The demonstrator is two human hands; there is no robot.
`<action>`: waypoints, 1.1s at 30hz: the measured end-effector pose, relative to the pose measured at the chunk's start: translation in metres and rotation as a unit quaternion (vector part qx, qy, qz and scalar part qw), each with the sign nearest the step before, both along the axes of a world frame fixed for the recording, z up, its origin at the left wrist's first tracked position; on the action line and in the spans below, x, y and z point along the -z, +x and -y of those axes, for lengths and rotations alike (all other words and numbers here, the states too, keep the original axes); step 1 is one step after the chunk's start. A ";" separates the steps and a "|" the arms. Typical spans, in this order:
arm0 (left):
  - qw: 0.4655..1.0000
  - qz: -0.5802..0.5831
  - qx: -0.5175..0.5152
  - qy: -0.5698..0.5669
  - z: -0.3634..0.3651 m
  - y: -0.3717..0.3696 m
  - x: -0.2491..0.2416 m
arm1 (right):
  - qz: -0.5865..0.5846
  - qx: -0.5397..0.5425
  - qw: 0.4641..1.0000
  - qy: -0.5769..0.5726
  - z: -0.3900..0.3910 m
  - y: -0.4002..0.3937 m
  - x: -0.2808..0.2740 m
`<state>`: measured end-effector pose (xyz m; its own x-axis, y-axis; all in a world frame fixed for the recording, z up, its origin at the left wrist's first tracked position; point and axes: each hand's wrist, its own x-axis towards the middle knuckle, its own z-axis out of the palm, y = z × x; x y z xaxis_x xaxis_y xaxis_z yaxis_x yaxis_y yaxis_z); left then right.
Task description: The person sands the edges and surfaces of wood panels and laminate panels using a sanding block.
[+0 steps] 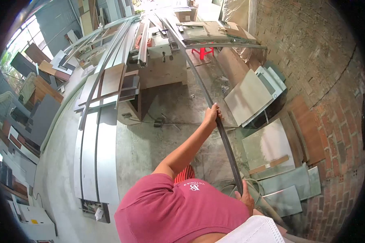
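A long dark metal bar [228, 148] runs from the worktable at the top down to the right side of my body. My left hand [212, 115], on an outstretched arm, is wrapped around the bar near its middle. Lower down, my right hand [246, 197] grips the bar close to its near end, partly covering it. The far part of the bar rests among other long profiles [162, 20] on the worktable.
Long light panels [106, 158] lie at the left. A red stool [202, 52] stands under the table. Boards [249, 97] lean on the right beside a brick wall [336, 121]. A hose [267, 206] lies near my right hand.
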<state>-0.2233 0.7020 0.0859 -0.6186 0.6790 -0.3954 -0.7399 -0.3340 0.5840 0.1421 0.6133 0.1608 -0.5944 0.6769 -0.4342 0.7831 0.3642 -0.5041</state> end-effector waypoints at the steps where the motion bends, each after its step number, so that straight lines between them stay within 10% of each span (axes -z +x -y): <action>1: 1.000 -0.007 0.009 -0.004 0.010 0.008 0.008 | 0.000 0.002 1.000 -0.006 0.012 0.010 0.008; 10: 0.985 0.027 0.164 -0.048 0.128 0.055 0.070 | 0.027 0.008 0.984 0.176 0.133 0.090 0.057; 23: 0.992 0.027 0.102 0.075 0.213 0.083 0.062 | 0.067 0.168 0.975 0.132 0.313 0.281 0.039; 33: 0.967 0.102 0.231 -0.023 0.326 0.292 0.091 | 0.221 0.288 0.910 0.198 0.480 0.486 0.140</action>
<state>0.0687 0.3756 -0.0047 -0.1588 0.8435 -0.5131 -0.9052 0.0832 0.4169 0.6278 0.1333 0.0206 0.0834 0.9763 -0.1997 0.9961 -0.0874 -0.0112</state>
